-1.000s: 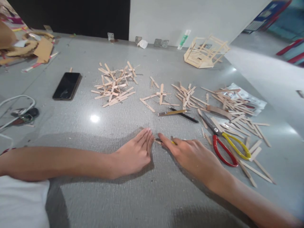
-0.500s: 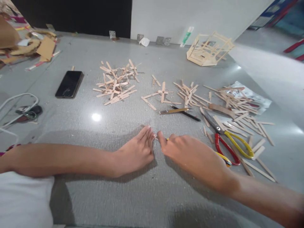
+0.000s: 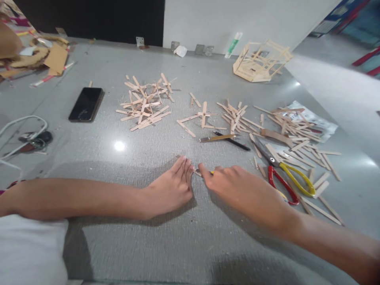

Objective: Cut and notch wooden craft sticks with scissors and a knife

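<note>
My left hand (image 3: 172,184) is closed low over the table, its fingertips pinching a small wooden stick (image 3: 196,172) that is mostly hidden. Just to the right, my right hand (image 3: 234,184) is wrapped round a yellow utility knife (image 3: 211,172), with its index finger stretched along the front and the tip against the stick. Most of the knife lies under the palm. Beyond the hands lie tweezers (image 3: 216,138) and a black pen-like tool (image 3: 237,144). Scissors (image 3: 285,174) with one red and one yellow handle rest right of my right hand.
Crossed craft sticks (image 3: 144,105) form a pile at the back, and more loose sticks (image 3: 303,134) cover the right side. A stick frame model (image 3: 261,65) stands at the back right. A phone (image 3: 86,104) and a white cable (image 3: 22,118) lie left.
My right hand has shifted slightly right, away from the left fingertips, showing a little more of the stick. My left hand stays nearly in place.
</note>
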`<state>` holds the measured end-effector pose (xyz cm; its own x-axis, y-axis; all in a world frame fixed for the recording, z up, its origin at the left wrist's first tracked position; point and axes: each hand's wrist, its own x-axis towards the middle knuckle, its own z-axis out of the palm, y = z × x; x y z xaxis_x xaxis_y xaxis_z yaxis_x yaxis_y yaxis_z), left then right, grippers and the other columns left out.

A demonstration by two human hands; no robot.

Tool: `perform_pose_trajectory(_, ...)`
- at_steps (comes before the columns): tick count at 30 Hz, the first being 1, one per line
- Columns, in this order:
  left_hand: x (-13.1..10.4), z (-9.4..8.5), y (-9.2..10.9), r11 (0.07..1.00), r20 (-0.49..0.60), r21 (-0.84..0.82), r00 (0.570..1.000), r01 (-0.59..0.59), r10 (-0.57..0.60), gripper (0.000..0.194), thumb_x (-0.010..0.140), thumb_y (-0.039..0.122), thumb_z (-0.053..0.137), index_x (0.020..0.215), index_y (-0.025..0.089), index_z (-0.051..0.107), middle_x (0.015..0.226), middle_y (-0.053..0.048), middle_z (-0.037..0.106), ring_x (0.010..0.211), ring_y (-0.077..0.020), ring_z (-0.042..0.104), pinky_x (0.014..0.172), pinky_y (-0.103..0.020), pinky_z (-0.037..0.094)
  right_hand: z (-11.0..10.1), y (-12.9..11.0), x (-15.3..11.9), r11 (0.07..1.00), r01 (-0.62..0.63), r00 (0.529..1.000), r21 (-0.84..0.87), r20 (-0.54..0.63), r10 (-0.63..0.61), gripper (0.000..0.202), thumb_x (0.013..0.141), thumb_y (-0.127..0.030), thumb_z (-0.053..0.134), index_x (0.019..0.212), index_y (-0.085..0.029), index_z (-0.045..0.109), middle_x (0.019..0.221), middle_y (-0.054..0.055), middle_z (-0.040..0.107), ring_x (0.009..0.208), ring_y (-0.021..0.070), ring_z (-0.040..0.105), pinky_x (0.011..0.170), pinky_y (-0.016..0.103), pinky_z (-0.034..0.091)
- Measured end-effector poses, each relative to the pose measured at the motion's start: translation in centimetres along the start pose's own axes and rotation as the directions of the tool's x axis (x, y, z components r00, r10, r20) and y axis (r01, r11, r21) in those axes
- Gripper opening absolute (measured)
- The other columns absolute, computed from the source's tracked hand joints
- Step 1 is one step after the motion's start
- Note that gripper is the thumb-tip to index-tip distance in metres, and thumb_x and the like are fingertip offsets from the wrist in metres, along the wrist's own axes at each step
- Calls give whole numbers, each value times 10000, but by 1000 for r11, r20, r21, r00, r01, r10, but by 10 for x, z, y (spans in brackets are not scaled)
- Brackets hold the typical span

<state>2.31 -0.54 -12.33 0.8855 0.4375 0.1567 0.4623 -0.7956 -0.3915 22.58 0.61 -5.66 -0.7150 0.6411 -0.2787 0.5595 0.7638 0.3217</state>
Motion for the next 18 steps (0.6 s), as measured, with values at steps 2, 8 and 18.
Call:
perform_pose_trajectory(2,0,-1,0,1000,12,6,1000,0,0,466,929,250,585,1282,-38,684,1313,-267,671,1282,-364,634,1170,-512,415,0,4,2,1000,5,1000,23,-15,-4,340,986,-62,445,1250,-101,655,717,81,736,610,194,663,557,296,370)
perform_pose_trajectory(8,0,-1,-1,999,5,22,1000,-24,24,469,923,252,567,1282,-23,691,1318,-251,670,1276,-358,640,1180,-499,418,-6,1,3,999,48,997,0,-58,-48,304,975,-66,470,1207,-86,665,706,81,725,616,190,676,533,283,370)
perform_pose_trajectory(18,-3,4,-1,999,-51,-45,998,19,-21,490,910,222,580,1277,-92,659,1314,-300,654,1283,-364,633,1189,-482,396,1,0,-7,998,-59,998,-10,-13,59,453,932,-51,491,1360,-128,616,754,102,739,576,198,656,517,288,382)
